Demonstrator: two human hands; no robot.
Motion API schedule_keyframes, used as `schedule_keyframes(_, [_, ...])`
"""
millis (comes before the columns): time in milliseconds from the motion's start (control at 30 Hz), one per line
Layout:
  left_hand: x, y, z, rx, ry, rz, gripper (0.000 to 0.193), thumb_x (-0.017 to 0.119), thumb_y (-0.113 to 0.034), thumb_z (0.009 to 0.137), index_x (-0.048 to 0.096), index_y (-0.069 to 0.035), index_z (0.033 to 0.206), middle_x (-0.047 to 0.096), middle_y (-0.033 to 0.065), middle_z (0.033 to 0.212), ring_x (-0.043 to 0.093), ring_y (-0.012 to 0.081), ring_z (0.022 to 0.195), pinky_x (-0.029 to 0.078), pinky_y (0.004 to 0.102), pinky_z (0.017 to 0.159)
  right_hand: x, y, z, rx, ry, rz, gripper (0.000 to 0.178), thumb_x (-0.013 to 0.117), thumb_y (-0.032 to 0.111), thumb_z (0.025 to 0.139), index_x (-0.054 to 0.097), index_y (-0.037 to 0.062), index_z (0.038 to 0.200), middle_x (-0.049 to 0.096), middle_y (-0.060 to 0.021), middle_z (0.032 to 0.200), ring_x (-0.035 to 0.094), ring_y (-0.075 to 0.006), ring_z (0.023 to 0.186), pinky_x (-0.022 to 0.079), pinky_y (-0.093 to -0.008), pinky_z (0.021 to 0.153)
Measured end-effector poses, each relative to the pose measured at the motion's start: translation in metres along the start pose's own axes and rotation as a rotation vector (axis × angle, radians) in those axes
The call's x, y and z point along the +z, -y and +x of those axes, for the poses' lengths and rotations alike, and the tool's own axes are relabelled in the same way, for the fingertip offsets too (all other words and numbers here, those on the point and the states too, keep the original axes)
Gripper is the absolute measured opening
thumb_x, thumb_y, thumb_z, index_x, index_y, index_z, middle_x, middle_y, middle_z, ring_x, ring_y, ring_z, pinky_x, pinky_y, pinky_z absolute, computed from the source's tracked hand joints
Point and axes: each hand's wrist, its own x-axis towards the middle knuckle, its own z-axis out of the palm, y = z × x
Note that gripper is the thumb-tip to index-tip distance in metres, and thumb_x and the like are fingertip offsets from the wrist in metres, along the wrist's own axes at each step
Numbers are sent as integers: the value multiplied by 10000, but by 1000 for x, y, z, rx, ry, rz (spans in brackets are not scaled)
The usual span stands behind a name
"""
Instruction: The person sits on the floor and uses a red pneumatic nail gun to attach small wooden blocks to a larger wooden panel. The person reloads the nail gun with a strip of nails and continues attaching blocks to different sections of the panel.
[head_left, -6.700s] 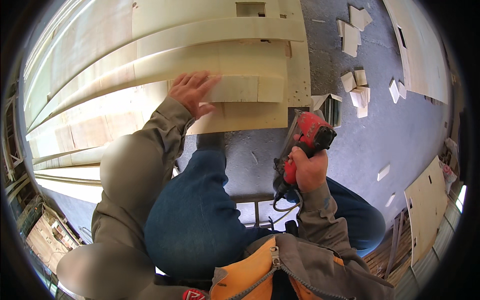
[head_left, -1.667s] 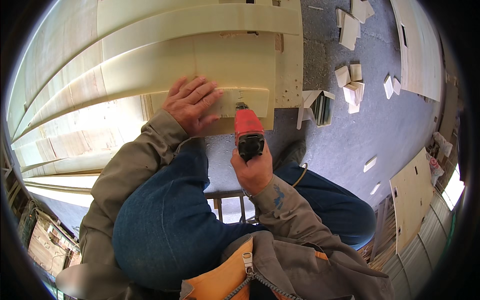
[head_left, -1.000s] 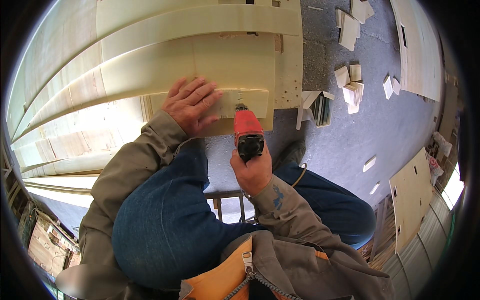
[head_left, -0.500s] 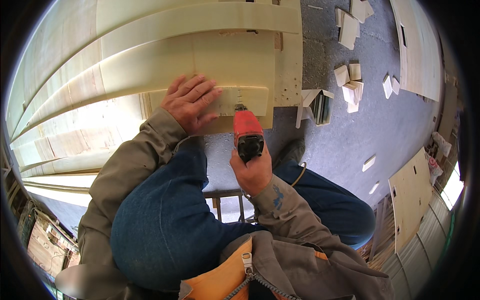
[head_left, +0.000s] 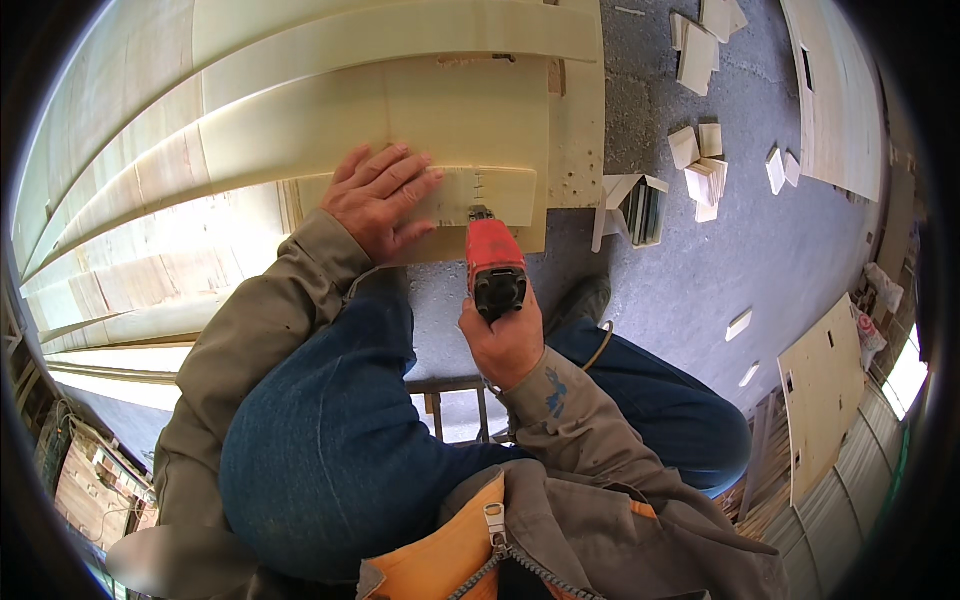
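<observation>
Left hand (head_left: 383, 205): pressing flat on strip (head_left: 513, 197)
Right hand (head_left: 506, 348): gripping nailer (head_left: 495, 252)
Change: nailer no longer hanging aside, now meeting strip; fastening apparently progressing

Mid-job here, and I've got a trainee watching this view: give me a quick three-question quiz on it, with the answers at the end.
1. Multiple choice: what does the right hand hold? A) a hammer B) a red tool C) a paintbrush
2. True or false: the left hand also grips the red tool.
3. Fill in: the loose wood pieces at the upper right lie on the grey ____.

Key:
1. B
2. False; it rests on the wooden strip.
3. floor
</observation>
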Motion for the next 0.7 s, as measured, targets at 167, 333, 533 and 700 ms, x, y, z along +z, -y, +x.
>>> schedule_keyframes(167, [1,0,0,4,-1,11,710,843,-417,811,635,-176,1445,586,65,1509,496,282,1446,321,533,1226,0,-3,0,-11,12,-10,528,712,47,807,565,32,1313,636,-197,1156,647,-405,1047,529,-446,930])
schedule_keyframes(333, [0,1,0,10,-7,17,706,841,-426,812,639,-176,1441,589,65,1506,499,283,1442,323,533,1223,-1,-2,1,-31,22,-19,521,708,42,810,563,26,1310,638,-197,1158,648,-400,1045,529,-445,928])
schedule_keyframes(533, [1,1,0,7,-5,14,702,841,-428,813,642,-174,1436,595,65,1498,502,285,1439,326,535,1219,0,2,0,4,15,13,524,707,29,803,564,24,1307,637,-195,1163,648,-397,1049,527,-441,933])
schedule_keyframes(700, [0,1,0,3,0,7,706,844,-425,809,641,-174,1436,597,67,1494,503,284,1439,329,535,1217,-1,-1,0,-32,36,-27,535,704,25,797,561,21,1312,635,-202,1173,647,-407,1055,528,-443,933])
